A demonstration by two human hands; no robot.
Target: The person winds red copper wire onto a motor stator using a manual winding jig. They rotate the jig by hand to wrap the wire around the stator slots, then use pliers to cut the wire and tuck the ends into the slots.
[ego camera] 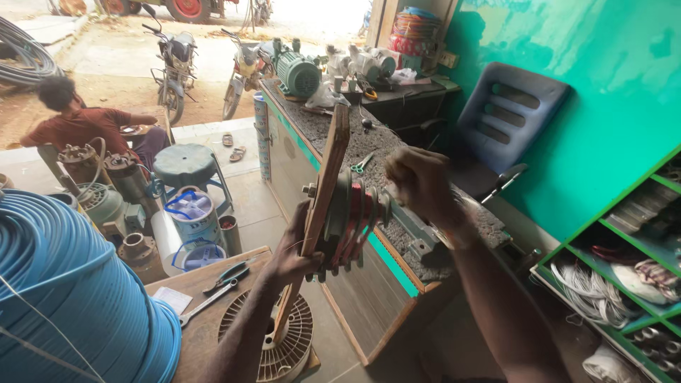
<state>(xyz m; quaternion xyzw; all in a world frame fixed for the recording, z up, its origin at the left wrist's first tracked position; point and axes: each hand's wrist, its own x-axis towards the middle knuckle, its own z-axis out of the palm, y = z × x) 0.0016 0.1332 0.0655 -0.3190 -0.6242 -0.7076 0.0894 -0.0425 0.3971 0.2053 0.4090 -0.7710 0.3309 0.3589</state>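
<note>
The winding spool [349, 221], mounted on a wooden board [323, 190] above the surface [397, 250], could slip, we judge, since our left hand [294, 252] fingers only clamp the board's edge while our right hand [420, 183] stays fisted on the crank.

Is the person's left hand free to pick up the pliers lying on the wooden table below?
Probably not right now. The left hand grips the wooden board with its winding former, so it is occupied, though the pliers lie uncovered on the wooden table beneath.
</note>
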